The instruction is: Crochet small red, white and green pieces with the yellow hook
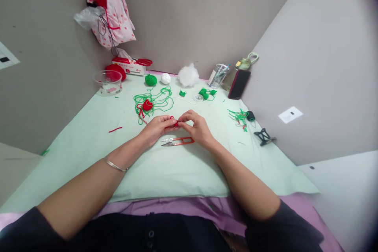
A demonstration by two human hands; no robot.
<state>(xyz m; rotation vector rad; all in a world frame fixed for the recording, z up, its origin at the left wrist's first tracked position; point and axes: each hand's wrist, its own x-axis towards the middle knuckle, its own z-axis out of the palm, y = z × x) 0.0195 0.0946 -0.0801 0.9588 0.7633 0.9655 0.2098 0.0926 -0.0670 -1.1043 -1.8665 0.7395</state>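
Note:
Both hands meet above the middle of the table around a small piece of red yarn work [175, 124]. My left hand [159, 126] is closed on it from the left side. Thumb and index finger of my right hand [195, 126] pinch at its right end; whether they hold the yarn or a thin tool is too small to tell. Just below the hands lie thread snips [178, 141] with orange handles, blades pointing left. A red yarn ball [147, 105] rests among loose green yarn [161, 100] beyond my left hand.
Along the back stand a clear plastic tub [108, 86], a tissue box [130, 66], a green yarn ball [151, 80], white stuffing [188, 75], a cup of tools [219, 75] and a phone [239, 84]. Yarn scraps [240, 117] and a black stand [264, 136] lie right.

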